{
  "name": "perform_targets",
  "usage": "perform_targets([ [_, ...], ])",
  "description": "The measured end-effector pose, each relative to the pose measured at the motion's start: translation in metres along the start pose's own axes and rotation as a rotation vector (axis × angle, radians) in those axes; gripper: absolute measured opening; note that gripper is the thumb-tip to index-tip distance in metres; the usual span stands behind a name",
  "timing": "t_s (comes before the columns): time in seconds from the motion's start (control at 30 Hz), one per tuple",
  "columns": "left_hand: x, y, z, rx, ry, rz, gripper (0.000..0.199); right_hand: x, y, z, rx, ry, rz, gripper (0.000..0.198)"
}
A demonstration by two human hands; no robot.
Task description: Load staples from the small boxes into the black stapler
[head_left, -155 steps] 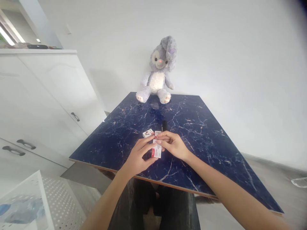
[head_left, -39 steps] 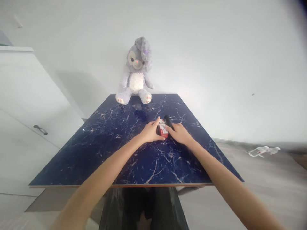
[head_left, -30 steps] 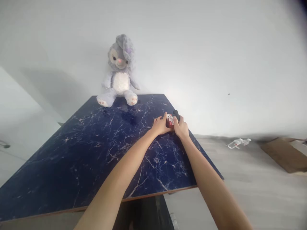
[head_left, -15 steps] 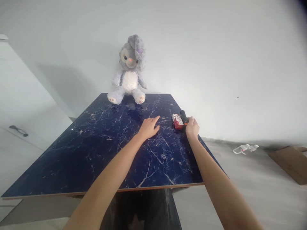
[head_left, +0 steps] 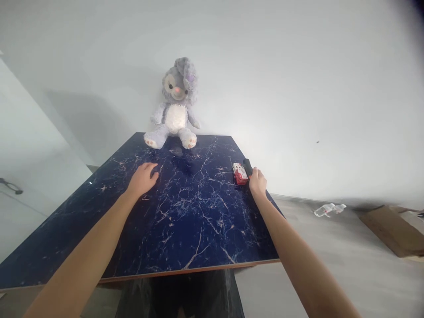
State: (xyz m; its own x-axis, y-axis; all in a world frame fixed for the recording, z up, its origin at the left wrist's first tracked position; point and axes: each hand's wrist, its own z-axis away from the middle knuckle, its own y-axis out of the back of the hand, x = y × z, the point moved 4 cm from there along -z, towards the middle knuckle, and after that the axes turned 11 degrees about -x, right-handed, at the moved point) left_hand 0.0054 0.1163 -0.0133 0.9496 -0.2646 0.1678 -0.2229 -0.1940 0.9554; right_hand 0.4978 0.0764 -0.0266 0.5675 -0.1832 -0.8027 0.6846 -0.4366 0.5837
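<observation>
My right hand is closed around a black cylindrical object with an orange part at the table's right edge. Its exact kind does not show, since my fingers cover the lower portion. Just left of it stands a small red and white box, close beside the black object. Over the left part of the dark blue marbled table is my left hand, with thumb and forefinger apart and nothing in it. Whether that hand rests on the surface I cannot tell.
A grey plush rabbit sits at the table's far edge, against the wall. On the floor to the right lie clear plastic bottles and a cardboard box. A white cabinet or door with a dark handle is at the left.
My left hand has moved left across the table, away from the box. My right hand still holds the black object beside the box. The view has shifted slightly.
</observation>
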Motion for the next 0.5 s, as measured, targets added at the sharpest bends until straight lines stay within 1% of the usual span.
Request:
perform_targets([
  [0.07,-0.019,0.003,0.005,0.014,0.080,-0.049,0.047,-0.001,0.000,0.000,-0.007,-0.003,0.004,0.059],
  [0.13,-0.026,0.004,0.010,0.015,0.104,-0.080,0.046,-0.001,-0.001,0.000,-0.016,-0.005,0.020,0.059],
  [0.23,-0.024,0.003,0.013,0.023,0.096,-0.091,0.042,-0.002,-0.003,-0.001,-0.026,-0.006,0.049,0.059],
  [0.37,-0.020,0.002,0.015,0.047,0.132,-0.095,0.038,0.000,-0.004,-0.003,-0.028,-0.009,0.054,0.059],
  [0.5,-0.016,0.004,0.016,0.067,0.120,-0.118,0.033,0.004,-0.004,-0.005,-0.035,-0.034,0.053,0.060],
])
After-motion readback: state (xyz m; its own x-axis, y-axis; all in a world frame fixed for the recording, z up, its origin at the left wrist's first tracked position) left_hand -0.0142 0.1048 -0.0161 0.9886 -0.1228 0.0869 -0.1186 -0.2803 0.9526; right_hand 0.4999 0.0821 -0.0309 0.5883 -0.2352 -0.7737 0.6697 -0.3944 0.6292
